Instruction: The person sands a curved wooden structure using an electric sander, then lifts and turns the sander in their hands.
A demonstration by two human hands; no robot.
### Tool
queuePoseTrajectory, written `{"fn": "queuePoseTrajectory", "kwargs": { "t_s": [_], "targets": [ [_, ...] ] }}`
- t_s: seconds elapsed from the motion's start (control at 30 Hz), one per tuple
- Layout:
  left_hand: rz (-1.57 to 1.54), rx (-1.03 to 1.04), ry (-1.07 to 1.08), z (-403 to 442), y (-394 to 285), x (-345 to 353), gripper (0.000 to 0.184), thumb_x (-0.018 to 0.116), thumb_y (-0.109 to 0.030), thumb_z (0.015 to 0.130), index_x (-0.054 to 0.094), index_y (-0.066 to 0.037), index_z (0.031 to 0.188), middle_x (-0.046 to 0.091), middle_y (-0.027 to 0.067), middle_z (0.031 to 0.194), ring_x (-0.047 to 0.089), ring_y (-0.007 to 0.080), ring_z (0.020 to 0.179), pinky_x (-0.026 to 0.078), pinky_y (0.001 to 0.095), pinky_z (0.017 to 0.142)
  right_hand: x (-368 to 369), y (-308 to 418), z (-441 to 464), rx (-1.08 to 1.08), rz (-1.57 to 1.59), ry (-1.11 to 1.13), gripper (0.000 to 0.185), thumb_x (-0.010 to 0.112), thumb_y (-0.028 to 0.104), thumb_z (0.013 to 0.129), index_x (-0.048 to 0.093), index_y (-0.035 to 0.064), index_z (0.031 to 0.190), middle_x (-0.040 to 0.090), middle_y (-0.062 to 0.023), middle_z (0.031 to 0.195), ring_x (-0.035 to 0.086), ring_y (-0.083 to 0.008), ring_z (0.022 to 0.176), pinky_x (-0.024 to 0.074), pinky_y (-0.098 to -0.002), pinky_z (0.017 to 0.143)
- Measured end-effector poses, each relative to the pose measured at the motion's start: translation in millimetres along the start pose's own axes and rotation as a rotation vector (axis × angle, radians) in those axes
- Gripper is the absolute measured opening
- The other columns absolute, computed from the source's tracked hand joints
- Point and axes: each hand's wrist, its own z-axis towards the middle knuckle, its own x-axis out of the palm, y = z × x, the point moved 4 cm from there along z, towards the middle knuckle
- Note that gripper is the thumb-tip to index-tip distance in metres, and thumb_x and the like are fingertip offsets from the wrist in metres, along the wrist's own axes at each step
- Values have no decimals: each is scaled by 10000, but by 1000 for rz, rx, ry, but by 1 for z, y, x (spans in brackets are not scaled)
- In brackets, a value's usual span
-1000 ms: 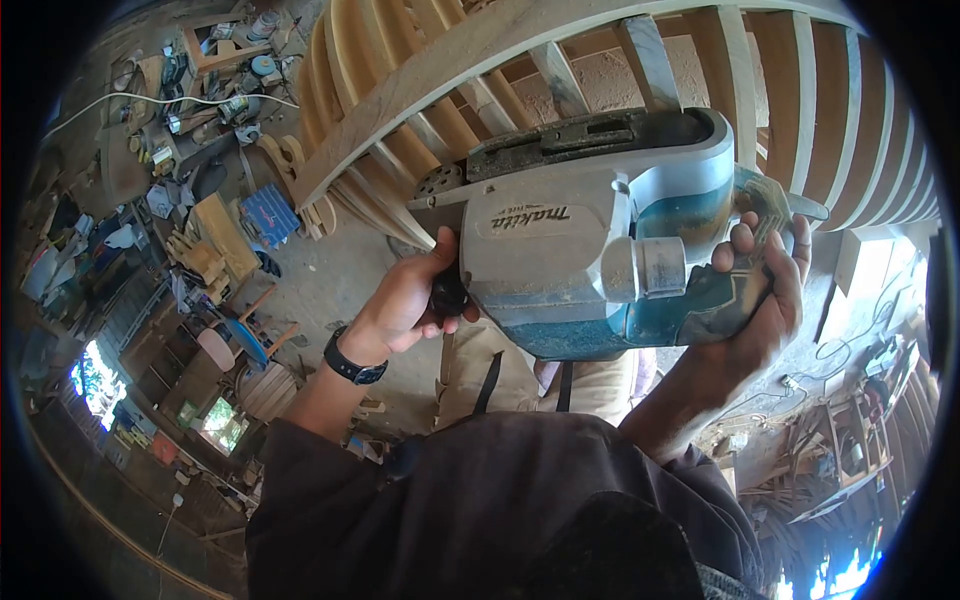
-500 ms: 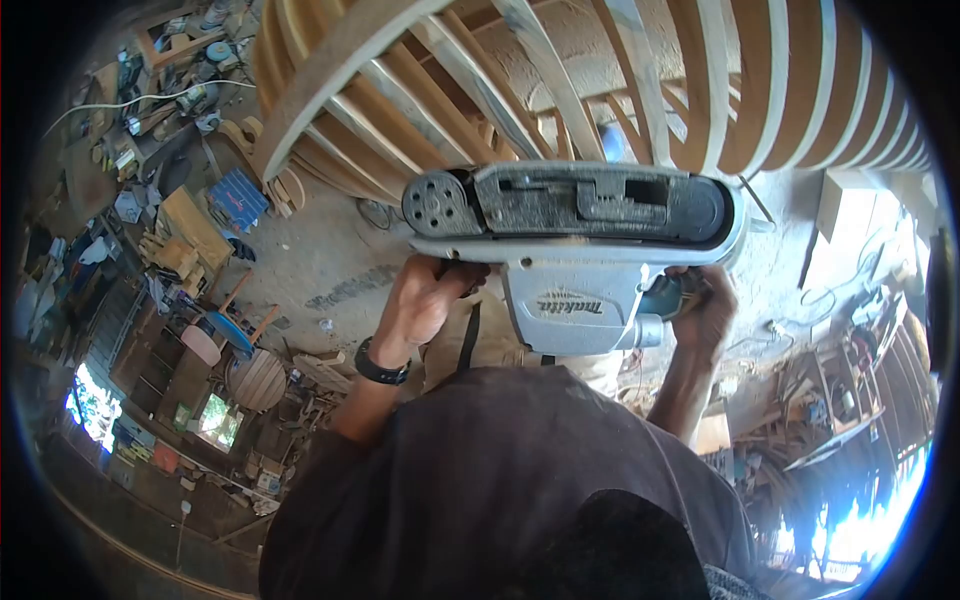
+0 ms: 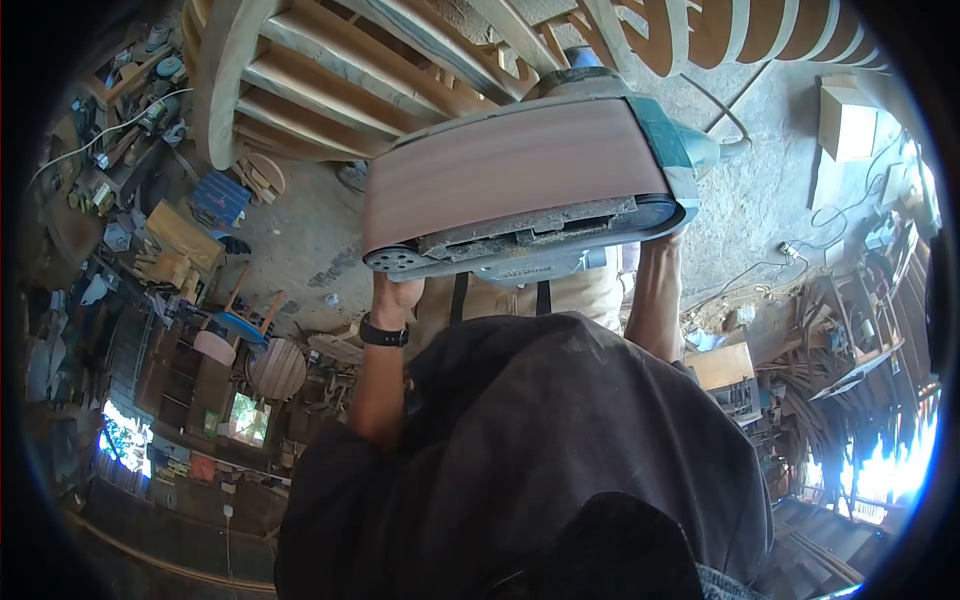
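Note:
A belt sander (image 3: 520,170) is held up in front of my body, its brown sanding belt facing up toward me and tilted. My left hand (image 3: 402,290), with a black watch on the wrist, grips it near the front roller; most of its fingers are behind the sander. My right hand (image 3: 662,243) is at the rear end by the teal housing, with its fingers hidden behind the machine. Just beyond the sander stands a large curved wooden slatted frame (image 3: 340,55), its slats running across the top of the view.
A pale box (image 3: 848,118) stands on the concrete floor (image 3: 310,215) at right, near a cable and plug (image 3: 790,250). Wood offcuts, a blue box (image 3: 220,198) and a round slatted wooden top (image 3: 276,368) lie at left. A hose runs behind the sander.
The sander has been rotated in my hands: its open side faced me before, and now the belt surface shows. It has risen slightly, and the frame appears farther up and left.

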Motion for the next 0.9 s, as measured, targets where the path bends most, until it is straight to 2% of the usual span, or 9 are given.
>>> {"fn": "queuePoseTrajectory", "kwargs": {
  "t_s": [0.03,0.13,0.3,0.33,0.4,0.53,0.6,0.8,0.9],
  "targets": [
    [-29,13,-9,0,4,-1,249,600,-117,863,620,13,1075,650,143,1039,615,287,932,488,388,808,4,6,11,-196,-344,541,409,517,271,986,487,-31,1260,628,-154,1135,651,-234,945,542,-346,833],
    [-181,-5,-28,3,-4,-2,271,608,-150,885,612,18,1098,649,135,1060,614,266,950,484,378,821,2,3,18,-421,-773,1068,411,529,247,976,479,-36,1270,624,-145,1140,637,-215,971,530,-340,841],
    [-217,3,-74,0,-10,-1,294,617,-182,903,604,23,1113,643,127,1106,606,243,995,475,372,861,-3,10,13,-721,-978,995,433,541,190,930,464,-48,1283,619,-140,1134,629,-199,976,523,-324,840],
    [-218,2,-81,-4,-3,-1,294,617,-182,903,604,23,1113,643,127,1106,606,243,995,475,372,861,-4,10,12,-723,-990,996,428,535,198,936,467,-48,1280,620,-143,1133,631,-202,974,525,-326,841],
    [-283,5,16,-15,14,2,361,535,-204,975,542,10,1266,573,116,1262,549,209,1118,438,351,967,-8,11,10,-707,-995,1004,420,523,214,949,473,-49,1273,621,-148,1131,636,-208,968,527,-330,841],
    [-299,-53,-7,-19,7,9,343,535,-182,976,542,16,1256,576,111,1250,551,208,1112,444,349,959,-10,12,6,-683,-1003,1016,411,500,246,975,485,-50,1260,624,-158,1126,644,-221,957,532,-338,843],
    [-263,-71,-82,-22,4,8,277,602,-171,910,601,15,1116,638,117,1096,600,228,992,475,356,861,-12,12,5,-672,-1013,1025,410,488,262,988,491,-50,1254,625,-164,1124,649,-227,952,535,-343,844],
    [-412,-180,-95,-39,24,19,283,591,-155,915,583,12,1144,627,128,1115,592,236,1016,471,350,885,-20,9,0,-573,-918,966,404,481,252,993,493,-63,1246,627,-175,1116,653,-241,942,543,-348,835],
    [-355,-160,-118,-50,35,23,304,594,-164,915,572,11,1161,622,128,1123,589,237,1024,470,353,888,-21,15,1,-626,-1059,942,437,533,213,921,485,-82,1239,619,-191,1099,659,-247,896,560,-330,760]
  ]
}}
